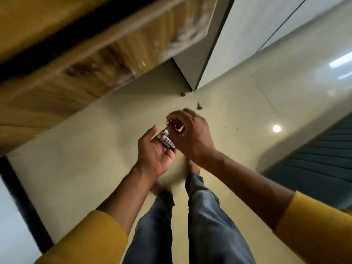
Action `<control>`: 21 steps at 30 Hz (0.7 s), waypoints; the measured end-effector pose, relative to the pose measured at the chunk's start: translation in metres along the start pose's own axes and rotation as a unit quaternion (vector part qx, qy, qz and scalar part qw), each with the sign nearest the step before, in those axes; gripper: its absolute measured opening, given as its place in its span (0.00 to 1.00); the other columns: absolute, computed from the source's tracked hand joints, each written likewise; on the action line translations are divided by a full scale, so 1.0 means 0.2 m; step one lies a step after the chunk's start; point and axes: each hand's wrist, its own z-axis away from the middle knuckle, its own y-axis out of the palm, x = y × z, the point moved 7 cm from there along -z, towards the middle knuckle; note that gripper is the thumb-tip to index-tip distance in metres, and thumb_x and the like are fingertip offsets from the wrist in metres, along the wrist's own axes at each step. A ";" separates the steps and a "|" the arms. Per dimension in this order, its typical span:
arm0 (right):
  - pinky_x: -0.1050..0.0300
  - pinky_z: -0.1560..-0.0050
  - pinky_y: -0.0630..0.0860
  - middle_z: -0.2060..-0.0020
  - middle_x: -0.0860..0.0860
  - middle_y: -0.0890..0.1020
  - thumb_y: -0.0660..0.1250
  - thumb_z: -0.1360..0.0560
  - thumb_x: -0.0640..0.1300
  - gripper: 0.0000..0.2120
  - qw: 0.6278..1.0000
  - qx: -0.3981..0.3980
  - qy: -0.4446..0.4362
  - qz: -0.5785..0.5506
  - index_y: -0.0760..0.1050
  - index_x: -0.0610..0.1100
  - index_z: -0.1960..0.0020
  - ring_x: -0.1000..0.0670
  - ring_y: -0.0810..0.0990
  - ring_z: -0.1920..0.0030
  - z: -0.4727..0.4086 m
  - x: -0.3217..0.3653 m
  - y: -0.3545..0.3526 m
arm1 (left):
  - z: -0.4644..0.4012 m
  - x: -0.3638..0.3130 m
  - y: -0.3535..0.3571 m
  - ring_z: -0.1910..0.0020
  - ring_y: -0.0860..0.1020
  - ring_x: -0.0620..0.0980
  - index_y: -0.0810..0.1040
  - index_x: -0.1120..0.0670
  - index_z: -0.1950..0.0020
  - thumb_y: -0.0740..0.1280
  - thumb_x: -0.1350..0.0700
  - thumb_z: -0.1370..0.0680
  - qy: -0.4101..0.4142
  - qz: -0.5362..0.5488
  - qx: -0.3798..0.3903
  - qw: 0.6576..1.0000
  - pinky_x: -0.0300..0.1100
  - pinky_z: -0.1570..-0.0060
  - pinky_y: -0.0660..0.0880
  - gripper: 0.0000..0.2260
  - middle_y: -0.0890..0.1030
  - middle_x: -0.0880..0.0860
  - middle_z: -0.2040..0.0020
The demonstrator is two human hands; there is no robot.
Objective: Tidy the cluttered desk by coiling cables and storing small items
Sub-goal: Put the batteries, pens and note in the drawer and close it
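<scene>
I am standing and looking down at the floor. My left hand (155, 153) is cupped palm up and holds a few small white cylinders with black print (167, 140), perhaps batteries. Just right of it, my right hand (190, 134) has curled fingers pinching a small red and white item (176, 126) above those cylinders; blur hides what it is. Both hands nearly touch in the middle of the view.
A wooden desk (76, 69) fills the upper left, seen from its edge and side. Pale floor tiles (95, 149) lie below. A small red object (182, 94) and a purple scrap (199, 107) lie on the floor beyond my hands. A dark teal cushioned seat (320, 164) stands at right.
</scene>
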 end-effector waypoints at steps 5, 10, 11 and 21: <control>0.60 0.47 0.80 0.39 0.48 0.81 0.73 0.22 0.45 0.25 0.998 0.059 -0.032 0.005 0.69 0.49 0.28 0.51 0.81 0.45 0.17 0.45 -0.27 | 0.50 -0.07 0.27 0.42 0.82 0.57 0.83 0.59 0.40 0.58 0.42 0.16 0.008 -0.040 0.069 0.997 0.49 0.38 0.75 0.24 0.84 0.60 0.44; 0.58 0.53 0.76 0.44 0.45 0.83 0.75 0.24 0.42 0.25 0.991 0.024 -0.124 0.045 0.70 0.45 0.31 0.44 0.83 0.49 0.13 0.81 -0.50 | 0.86 -0.23 0.48 0.52 0.85 0.55 0.86 0.60 0.48 0.58 0.44 0.16 0.063 -0.030 0.077 0.995 0.45 0.52 0.82 0.23 0.84 0.58 0.52; 0.58 0.54 0.75 0.45 0.45 0.83 0.76 0.25 0.41 0.25 0.988 0.020 -0.143 0.054 0.71 0.45 0.31 0.44 0.83 0.50 0.11 0.89 -0.53 | 0.92 -0.28 0.51 0.55 0.85 0.55 0.84 0.60 0.48 0.58 0.45 0.16 0.077 -0.026 0.076 0.994 0.43 0.55 0.82 0.22 0.84 0.58 0.54; 0.52 0.56 0.81 0.49 0.48 0.83 0.77 0.28 0.41 0.16 0.960 0.014 -0.270 0.065 0.80 0.44 0.42 0.44 0.82 0.53 0.00 1.39 -0.50 | 1.29 -0.64 0.49 0.47 0.82 0.58 0.78 0.60 0.37 0.59 0.46 0.16 0.155 0.048 0.107 0.981 0.50 0.42 0.75 0.20 0.83 0.61 0.47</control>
